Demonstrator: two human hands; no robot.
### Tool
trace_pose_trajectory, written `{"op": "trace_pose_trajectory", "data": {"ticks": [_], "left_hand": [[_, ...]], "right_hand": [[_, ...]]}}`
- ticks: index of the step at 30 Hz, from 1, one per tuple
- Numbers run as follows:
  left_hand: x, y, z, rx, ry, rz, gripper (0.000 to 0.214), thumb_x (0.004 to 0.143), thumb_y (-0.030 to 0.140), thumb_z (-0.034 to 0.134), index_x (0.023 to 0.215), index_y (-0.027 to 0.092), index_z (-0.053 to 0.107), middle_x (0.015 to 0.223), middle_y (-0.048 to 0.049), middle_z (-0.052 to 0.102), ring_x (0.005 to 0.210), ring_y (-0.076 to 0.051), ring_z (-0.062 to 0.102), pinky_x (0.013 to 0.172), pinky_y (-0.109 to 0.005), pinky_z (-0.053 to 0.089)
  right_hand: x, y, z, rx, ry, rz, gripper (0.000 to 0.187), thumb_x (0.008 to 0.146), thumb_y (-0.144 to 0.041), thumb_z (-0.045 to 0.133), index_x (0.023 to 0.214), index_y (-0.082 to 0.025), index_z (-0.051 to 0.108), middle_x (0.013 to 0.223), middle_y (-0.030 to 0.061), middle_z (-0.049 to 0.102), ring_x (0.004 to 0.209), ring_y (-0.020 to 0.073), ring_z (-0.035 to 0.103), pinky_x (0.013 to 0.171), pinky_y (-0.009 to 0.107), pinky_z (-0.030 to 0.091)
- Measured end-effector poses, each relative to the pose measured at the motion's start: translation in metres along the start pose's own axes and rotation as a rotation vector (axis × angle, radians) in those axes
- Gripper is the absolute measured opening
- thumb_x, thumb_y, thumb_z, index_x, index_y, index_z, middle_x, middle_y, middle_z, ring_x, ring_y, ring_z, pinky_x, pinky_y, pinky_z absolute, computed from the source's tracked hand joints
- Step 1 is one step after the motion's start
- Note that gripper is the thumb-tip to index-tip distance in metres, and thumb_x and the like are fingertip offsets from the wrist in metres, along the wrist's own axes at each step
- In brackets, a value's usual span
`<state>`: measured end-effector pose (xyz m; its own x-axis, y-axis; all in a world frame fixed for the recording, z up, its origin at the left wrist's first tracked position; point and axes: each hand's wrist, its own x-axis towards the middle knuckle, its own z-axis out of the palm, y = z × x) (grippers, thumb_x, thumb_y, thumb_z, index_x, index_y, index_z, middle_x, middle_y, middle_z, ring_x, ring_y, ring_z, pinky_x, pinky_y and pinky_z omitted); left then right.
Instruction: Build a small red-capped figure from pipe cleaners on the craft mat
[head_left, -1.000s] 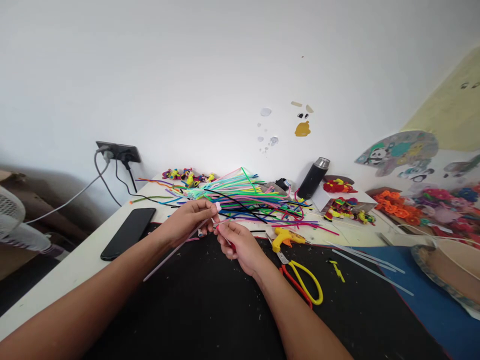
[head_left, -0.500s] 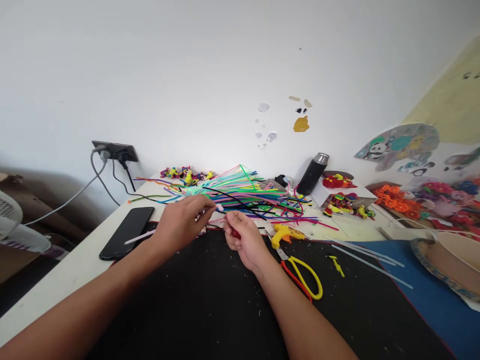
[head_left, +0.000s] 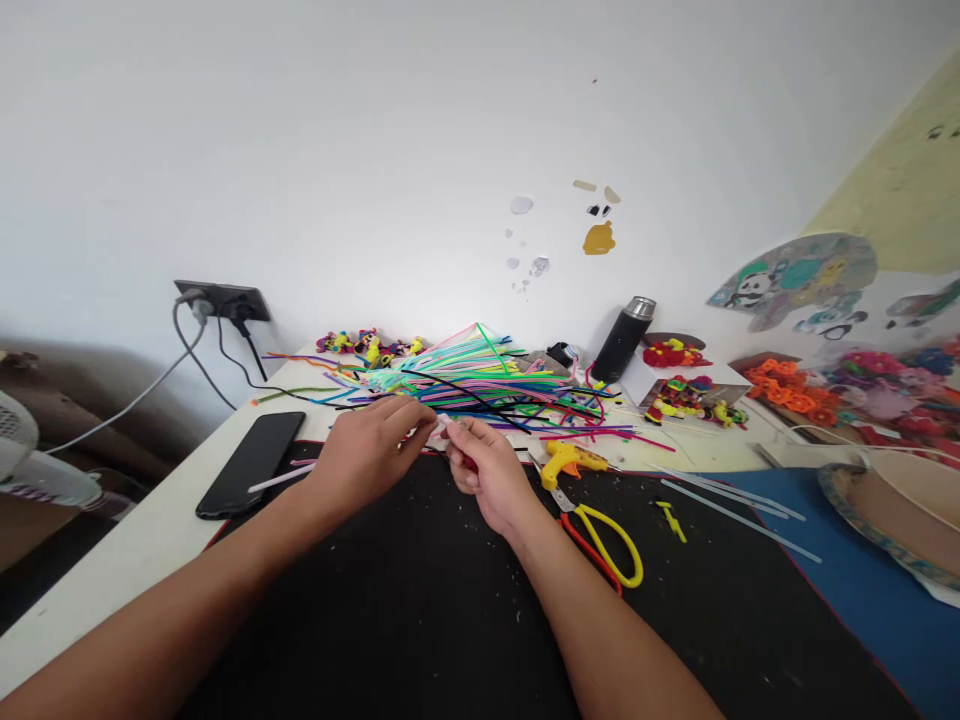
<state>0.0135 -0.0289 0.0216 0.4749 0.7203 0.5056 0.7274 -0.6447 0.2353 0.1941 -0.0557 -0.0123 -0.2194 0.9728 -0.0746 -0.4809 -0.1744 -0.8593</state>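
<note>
My left hand [head_left: 371, 452] and my right hand [head_left: 484, 468] meet over the far edge of a black mat [head_left: 420, 600]. Both are closed in a pinch on a pale pink pipe cleaner [head_left: 279, 478], whose long end trails out to the left under my left wrist. Its short end shows between the fingertips. A bit of red shows under my right fingers; I cannot make out what it is. Just behind the hands lies a heap of coloured pipe cleaners [head_left: 480, 385].
A black phone [head_left: 251, 462] lies left of the mat. Right of my hands are a yellow glue gun [head_left: 570, 462], yellow-and-red scissors [head_left: 600, 535] and clear glue sticks [head_left: 731, 505]. A black flask [head_left: 622, 340], small craft figures [head_left: 690, 400] and a wall socket with cables [head_left: 221, 300] stand behind.
The pink pipe cleaner's long end has swung from under my left forearm out to the left. My hands have drawn closer together, fingertips now touching.
</note>
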Motion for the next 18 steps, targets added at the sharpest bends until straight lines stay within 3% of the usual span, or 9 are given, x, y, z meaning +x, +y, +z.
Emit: {"op": "trace_pose_trajectory", "data": {"ticks": [7,14,18], "left_hand": [[0.004,0.006,-0.011,-0.405,-0.066,-0.176,0.025,0.096,0.042,0.058,0.095,0.022,0.073,0.084,-0.0006,0.076,0.069,-0.016,0.065,0.064,-0.025,0.048],[0.010,-0.003,-0.009,-0.876,-0.334,-0.392,0.034,0.084,0.050,0.071,0.097,0.020,0.075,0.084,-0.0033,0.078,0.072,-0.018,0.070,0.069,-0.029,0.056],[0.013,-0.010,-0.007,-0.955,-0.310,-0.456,0.030,0.078,0.047,0.078,0.087,0.019,0.073,0.076,-0.0018,0.077,0.067,-0.017,0.068,0.068,-0.029,0.056]], "right_hand": [[0.000,-0.003,-0.002,-0.015,0.019,-0.028,0.041,0.079,-0.048,0.081,0.076,-0.019,0.053,0.061,-0.0077,0.049,0.040,0.0021,0.028,0.042,0.022,0.008],[-0.001,-0.004,-0.002,-0.016,0.013,-0.046,0.042,0.079,-0.049,0.082,0.075,-0.019,0.053,0.060,-0.0081,0.048,0.039,0.0020,0.029,0.041,0.022,0.010],[-0.001,-0.004,-0.002,-0.006,-0.006,-0.026,0.038,0.079,-0.050,0.082,0.084,-0.018,0.061,0.062,-0.0076,0.051,0.039,0.0018,0.030,0.040,0.021,0.009]]}}
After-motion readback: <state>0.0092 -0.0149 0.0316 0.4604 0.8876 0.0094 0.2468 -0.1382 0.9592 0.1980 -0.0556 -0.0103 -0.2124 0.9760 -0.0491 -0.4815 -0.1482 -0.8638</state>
